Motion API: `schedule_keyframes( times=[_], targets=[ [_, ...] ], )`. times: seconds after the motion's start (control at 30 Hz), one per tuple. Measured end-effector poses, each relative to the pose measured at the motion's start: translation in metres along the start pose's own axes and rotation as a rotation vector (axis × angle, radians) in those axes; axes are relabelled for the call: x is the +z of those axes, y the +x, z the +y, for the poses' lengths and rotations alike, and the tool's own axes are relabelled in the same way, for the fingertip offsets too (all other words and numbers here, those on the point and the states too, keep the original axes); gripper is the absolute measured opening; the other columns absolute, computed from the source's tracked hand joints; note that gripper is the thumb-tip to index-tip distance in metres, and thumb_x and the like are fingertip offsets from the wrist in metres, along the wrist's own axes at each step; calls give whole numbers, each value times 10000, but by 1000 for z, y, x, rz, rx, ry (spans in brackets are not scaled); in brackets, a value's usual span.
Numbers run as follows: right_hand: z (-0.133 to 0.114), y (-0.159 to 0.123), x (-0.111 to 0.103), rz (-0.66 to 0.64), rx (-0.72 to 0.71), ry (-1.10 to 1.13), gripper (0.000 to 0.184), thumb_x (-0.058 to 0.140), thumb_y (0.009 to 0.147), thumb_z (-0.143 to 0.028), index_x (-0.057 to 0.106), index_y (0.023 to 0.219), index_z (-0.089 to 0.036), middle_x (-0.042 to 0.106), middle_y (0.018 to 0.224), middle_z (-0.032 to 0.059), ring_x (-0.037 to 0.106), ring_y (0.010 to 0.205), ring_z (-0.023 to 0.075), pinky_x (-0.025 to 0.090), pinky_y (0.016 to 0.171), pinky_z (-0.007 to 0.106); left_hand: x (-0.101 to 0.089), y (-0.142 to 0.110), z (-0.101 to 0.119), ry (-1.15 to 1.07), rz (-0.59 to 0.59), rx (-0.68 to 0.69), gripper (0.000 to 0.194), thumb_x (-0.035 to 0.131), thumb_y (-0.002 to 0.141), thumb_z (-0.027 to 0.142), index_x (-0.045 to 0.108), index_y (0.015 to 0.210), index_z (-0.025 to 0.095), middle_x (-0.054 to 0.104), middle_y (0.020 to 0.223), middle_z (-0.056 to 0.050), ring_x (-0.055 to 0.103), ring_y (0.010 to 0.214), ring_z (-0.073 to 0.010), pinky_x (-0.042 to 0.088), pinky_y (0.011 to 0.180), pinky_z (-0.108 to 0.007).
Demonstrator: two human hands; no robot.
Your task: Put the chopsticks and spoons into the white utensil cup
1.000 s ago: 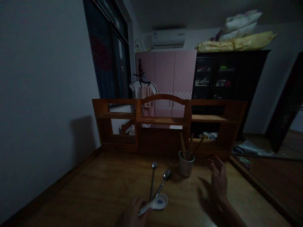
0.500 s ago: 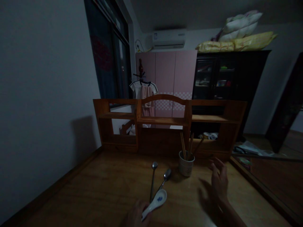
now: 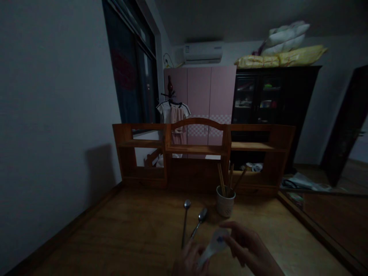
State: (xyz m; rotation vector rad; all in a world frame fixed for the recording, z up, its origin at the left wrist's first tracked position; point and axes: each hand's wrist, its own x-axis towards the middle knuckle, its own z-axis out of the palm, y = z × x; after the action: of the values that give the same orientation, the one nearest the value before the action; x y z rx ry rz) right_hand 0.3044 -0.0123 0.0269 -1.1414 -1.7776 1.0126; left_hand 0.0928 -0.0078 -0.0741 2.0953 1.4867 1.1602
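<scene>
A white ceramic soup spoon (image 3: 214, 245) with a blue mark in its bowl is held above the table, tilted up to the right. My left hand (image 3: 191, 257) is closed round its handle at the lower end. At the bowl end, the thumb and forefinger of my right hand (image 3: 248, 247) pinch the edge. Beyond my hands, a long-handled metal spoon (image 3: 184, 222) and a shorter metal spoon (image 3: 202, 215) lie on the table, their bowls pointing away from me. A pale cup (image 3: 225, 205) holding several wooden chopsticks (image 3: 222, 180) stands upright behind my right hand.
The wooden table (image 3: 129, 230) meets a white wall (image 3: 57, 115) on the left. A low wooden shelf unit (image 3: 198, 148) spans its far edge. Farther back are a pink wardrobe (image 3: 198, 90), a dark cabinet (image 3: 299, 96) and hanging clothes (image 3: 175, 115).
My right hand has come left and down from beside the cup to the soup spoon's bowl. My left hand has carried the spoon to the right. The view has shifted slightly.
</scene>
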Motion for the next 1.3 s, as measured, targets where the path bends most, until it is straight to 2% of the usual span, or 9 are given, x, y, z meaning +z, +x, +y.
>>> schedule_keyframes(
  times=[0.13,0.27,0.5,0.63,0.73,0.83,0.97,1.1,1.3],
  targets=[
    [-5,-6,-10,-58,28,-4,381,571,903,-486,614,1133,-185,503,656,-15,524,568,115,377,463,188,-2,0,4,-68,-104,104,235,587,769,155,709,946,249,665,909,-50,638,716,-148,475,600,-192],
    [-9,-10,-24,-165,22,5,341,610,887,-445,617,1125,-201,579,752,14,550,634,133,422,512,206,-15,7,14,-164,-233,140,181,576,849,298,728,881,204,634,780,-43,504,544,-93,363,502,-196],
    [-16,5,-51,-61,-45,-210,313,669,849,-459,663,982,-176,453,603,-38,414,554,95,299,495,205,-56,43,52,-464,-394,-9,303,560,898,430,721,802,192,618,807,-4,536,700,-105,379,620,-195],
    [-18,23,-73,-62,-3,-101,355,676,829,-492,646,894,-145,500,620,-19,426,514,88,286,440,192,-67,76,60,-489,-373,137,229,624,863,410,730,936,221,661,928,-17,581,894,-157,421,823,-244],
    [-21,41,-101,67,-78,-109,353,667,833,-491,646,880,-141,488,592,-23,425,503,92,302,439,195,-67,105,40,-389,-277,198,310,668,827,408,679,1102,265,646,1051,-27,572,980,-187,424,891,-289],
    [-23,61,-134,214,-184,-164,357,672,826,-486,658,916,-140,620,777,50,552,684,155,417,574,232,-60,132,-1,-270,-83,191,251,568,894,413,679,1041,242,637,1047,-42,570,1012,-195,430,913,-314],
    [-15,89,-166,197,-227,-345,362,676,813,-494,658,866,-137,626,793,56,562,726,176,429,624,255,-46,150,-53,-125,84,200,256,476,937,382,672,908,219,639,927,-54,579,926,-200,451,881,-347],
    [1,111,-170,112,-215,-470,359,648,823,-498,660,828,-139,566,678,10,498,605,130,354,520,223,-35,147,-74,-91,116,176,255,440,951,334,654,890,209,631,918,-66,570,912,-207,447,870,-365],
    [25,128,-147,51,-159,-570,310,658,802,-451,687,834,-144,611,675,13,534,622,143,352,536,222,-27,139,-77,27,71,215,247,440,952,312,634,832,219,634,884,-40,570,875,-198,447,833,-337]
  ],
)
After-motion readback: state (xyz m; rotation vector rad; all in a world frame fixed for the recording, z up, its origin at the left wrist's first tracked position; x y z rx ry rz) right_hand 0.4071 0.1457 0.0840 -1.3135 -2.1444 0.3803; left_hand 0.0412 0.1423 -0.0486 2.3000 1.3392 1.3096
